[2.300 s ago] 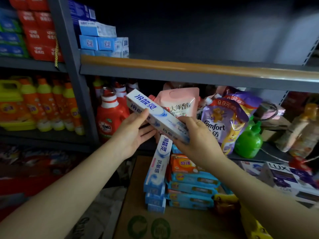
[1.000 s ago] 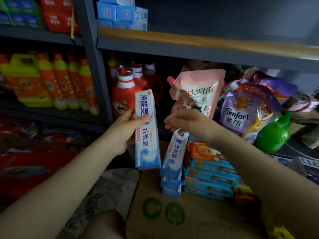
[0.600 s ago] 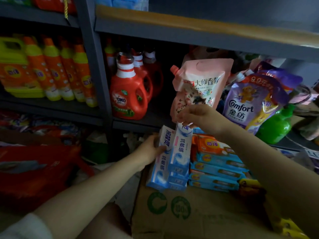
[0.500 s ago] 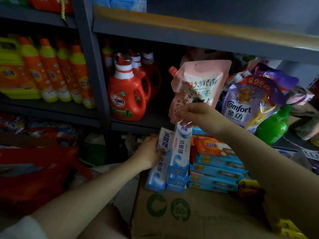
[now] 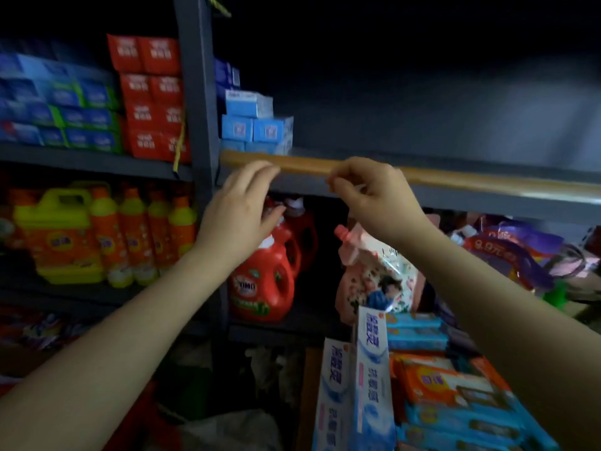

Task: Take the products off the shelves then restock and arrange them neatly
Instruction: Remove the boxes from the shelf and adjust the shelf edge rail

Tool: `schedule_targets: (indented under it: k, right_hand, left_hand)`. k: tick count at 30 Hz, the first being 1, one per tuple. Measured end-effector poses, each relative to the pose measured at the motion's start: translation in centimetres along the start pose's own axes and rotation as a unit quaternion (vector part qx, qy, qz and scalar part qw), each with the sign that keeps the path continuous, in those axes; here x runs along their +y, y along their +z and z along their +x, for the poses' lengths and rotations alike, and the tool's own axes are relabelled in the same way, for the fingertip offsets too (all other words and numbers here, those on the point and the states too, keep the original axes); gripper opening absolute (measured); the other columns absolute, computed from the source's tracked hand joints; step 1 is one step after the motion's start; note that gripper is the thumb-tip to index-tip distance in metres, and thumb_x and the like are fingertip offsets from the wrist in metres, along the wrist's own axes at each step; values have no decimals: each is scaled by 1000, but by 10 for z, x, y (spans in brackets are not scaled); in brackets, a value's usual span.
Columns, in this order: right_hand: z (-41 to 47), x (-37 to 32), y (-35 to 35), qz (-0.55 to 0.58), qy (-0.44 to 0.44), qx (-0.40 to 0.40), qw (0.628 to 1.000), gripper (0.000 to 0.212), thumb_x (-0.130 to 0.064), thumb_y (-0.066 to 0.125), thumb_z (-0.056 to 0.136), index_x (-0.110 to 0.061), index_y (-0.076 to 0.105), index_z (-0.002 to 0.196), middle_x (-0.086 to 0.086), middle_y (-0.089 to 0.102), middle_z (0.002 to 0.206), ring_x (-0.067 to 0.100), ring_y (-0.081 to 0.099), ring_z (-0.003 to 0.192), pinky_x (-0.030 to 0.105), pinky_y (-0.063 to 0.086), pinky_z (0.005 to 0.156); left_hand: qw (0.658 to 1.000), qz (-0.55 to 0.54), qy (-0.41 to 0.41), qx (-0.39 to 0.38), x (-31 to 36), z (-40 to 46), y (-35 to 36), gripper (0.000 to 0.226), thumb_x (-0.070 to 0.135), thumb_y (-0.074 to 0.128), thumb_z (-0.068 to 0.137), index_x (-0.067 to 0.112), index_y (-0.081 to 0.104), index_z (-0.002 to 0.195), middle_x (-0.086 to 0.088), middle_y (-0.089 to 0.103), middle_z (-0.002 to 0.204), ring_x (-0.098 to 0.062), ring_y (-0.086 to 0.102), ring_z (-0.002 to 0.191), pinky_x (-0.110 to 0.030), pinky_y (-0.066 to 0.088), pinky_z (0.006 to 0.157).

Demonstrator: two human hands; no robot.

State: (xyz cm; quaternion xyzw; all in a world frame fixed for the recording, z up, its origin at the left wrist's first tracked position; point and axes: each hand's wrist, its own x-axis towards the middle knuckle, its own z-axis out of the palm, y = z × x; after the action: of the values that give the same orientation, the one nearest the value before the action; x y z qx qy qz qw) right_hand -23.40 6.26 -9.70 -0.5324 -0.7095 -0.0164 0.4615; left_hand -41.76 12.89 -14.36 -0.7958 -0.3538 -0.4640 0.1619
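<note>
Nearest, at the bottom right, two toothpaste boxes (image 5: 356,382) stand on end side by side, touching, against a pile of blue and orange packets (image 5: 455,395) that lies just to their right. No hand touches them. Left of the boxes the floor area is dark, with something pale and crumpled that is too blurred to name.

Further in, both arms reach up and away from that pile. The left hand (image 5: 242,211) is spread and relaxed, fingers straight and slightly apart, holding nothing; it hangs in front of the red detergent bottles (image 5: 263,281) on the middle shelf. The right hand (image 5: 374,193) has its fingers curled in, thumb and forefinger tips close together. Whether they pinch anything small cannot be told; nothing is visible between them.

Both sets of fingertips are level with the tan front edge of the upper shelf (image 5: 455,180). Behind it, at the far left of that shelf, a small stack of light blue boxes (image 5: 257,125) remains; the rest of the shelf looks dark and bare.

As a judgement, the shelf is still being emptied, with the hands free between one item and another. The next move probably calls for reaching over the edge to the blue boxes, gripping one or two without toppling the stack, and bringing them down beside the toothpaste.
</note>
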Motion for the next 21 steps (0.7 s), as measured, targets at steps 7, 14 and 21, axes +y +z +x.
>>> schedule_targets:
  k: [7, 14, 21]
  right_hand:
    - [83, -14, 33, -130, -32, -68, 989, 41, -9, 43, 92, -7, 46, 133, 13, 49, 135, 26, 45, 124, 21, 31, 93]
    - [131, -15, 73, -171, -11, -156, 973, 42, -18, 35, 99, -9, 33, 140, 12, 35, 146, 29, 38, 130, 39, 33, 106]
    - [135, 1, 63, -154, 23, -32, 987, 39, -42, 49, 91, -12, 48, 116, 8, 52, 118, 23, 52, 98, 31, 37, 74]
  left_hand:
    - [974, 175, 33, -143, -54, 28, 1, 85, 36, 71, 77, 2, 30, 142, -19, 29, 149, -34, 30, 136, -41, 25, 111]
    - [972, 204, 76, -88, -69, 41, 9, 86, 33, 89, 47, -6, 58, 118, -23, 59, 120, -37, 59, 109, -46, 44, 93]
    - [974, 197, 79, -76, -70, 42, 15, 84, 32, 91, 44, -1, 61, 115, -23, 62, 113, -38, 63, 100, -48, 51, 83]
